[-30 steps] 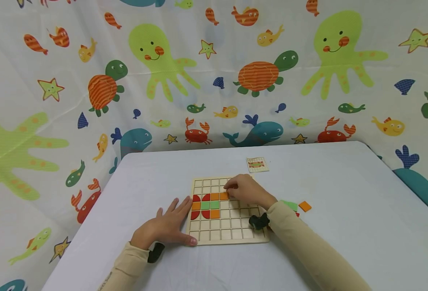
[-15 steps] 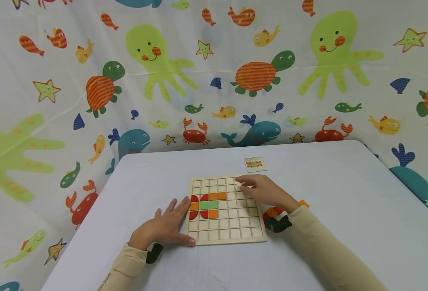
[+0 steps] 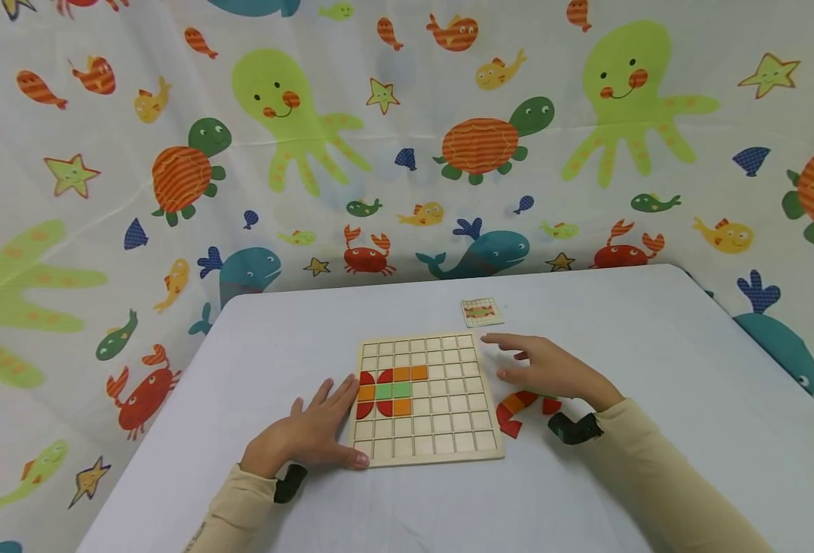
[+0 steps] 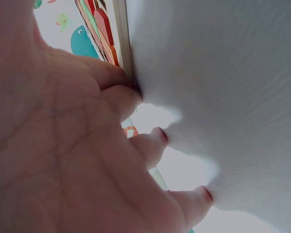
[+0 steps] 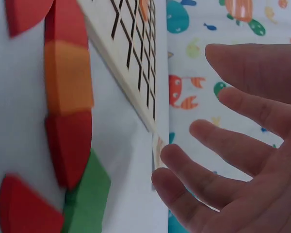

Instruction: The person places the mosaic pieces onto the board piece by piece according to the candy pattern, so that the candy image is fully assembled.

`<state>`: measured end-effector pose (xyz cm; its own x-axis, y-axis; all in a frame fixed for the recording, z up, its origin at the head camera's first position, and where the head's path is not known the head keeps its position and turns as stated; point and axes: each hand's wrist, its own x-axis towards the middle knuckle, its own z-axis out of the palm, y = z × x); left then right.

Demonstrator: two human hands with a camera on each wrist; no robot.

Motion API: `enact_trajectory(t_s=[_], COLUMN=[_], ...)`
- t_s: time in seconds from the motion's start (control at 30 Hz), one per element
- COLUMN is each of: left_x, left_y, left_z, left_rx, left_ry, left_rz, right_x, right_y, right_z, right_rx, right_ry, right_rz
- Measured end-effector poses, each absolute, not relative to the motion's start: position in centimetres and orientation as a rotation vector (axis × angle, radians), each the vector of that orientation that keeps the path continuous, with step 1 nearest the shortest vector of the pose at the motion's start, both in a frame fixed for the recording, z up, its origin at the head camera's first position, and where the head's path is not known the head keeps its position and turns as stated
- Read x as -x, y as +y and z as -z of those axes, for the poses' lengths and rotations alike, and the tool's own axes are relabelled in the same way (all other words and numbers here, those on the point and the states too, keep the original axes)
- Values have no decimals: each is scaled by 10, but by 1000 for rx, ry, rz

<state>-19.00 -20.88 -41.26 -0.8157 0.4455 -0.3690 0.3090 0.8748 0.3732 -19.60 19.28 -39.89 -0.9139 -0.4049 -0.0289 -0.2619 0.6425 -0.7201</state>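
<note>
A wooden grid board [image 3: 448,422] lies on the white table, its left part filled with red, orange and green tiles. My left hand [image 3: 310,434] rests with spread fingers against the board's left edge; its thumb touches the near left corner. Beyond the board's right edge, my right hand [image 3: 555,371] hovers above the table with nothing in its fingers, which are loosely extended. Below it lie loose tiles: a red tile [image 3: 511,428], an orange tile [image 5: 69,80] and a green tile [image 5: 89,199] show, and the hand partly hides the group in the head view.
A small pattern card [image 3: 481,312] with a printed grid lies behind the board. A curtain [image 3: 393,184] printed with sea animals hangs behind the table [image 3: 296,330].
My right hand has left the orange tile in the board's upper row and moved right, past the board's edge, fingers loosening. My left hand has stayed at the board.
</note>
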Motion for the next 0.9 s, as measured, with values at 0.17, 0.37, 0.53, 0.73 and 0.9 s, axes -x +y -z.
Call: enact_trajectory(t_s=[0.17, 0.37, 0.53, 0.73, 0.9], left_x=[190, 191, 191, 190, 189], left_y=[-209, -210, -209, -208, -208], left_z=[412, 413, 413, 411, 410], left_rx=[-565, -563, -557, -539, -540], left_ry=[2593, 2592, 2590, 2596, 2591], left_rz=[-407, -408, -407, -397, -401], right_x=[192, 193, 195, 197, 199], right_y=[210, 227, 238, 247, 253], right_z=[398, 396, 399, 402, 405], right_rx=[568, 568, 498, 435, 435], right_ry=[2708, 2734, 2712, 2666, 2662], right_rz=[1118, 1093, 1037, 947, 838])
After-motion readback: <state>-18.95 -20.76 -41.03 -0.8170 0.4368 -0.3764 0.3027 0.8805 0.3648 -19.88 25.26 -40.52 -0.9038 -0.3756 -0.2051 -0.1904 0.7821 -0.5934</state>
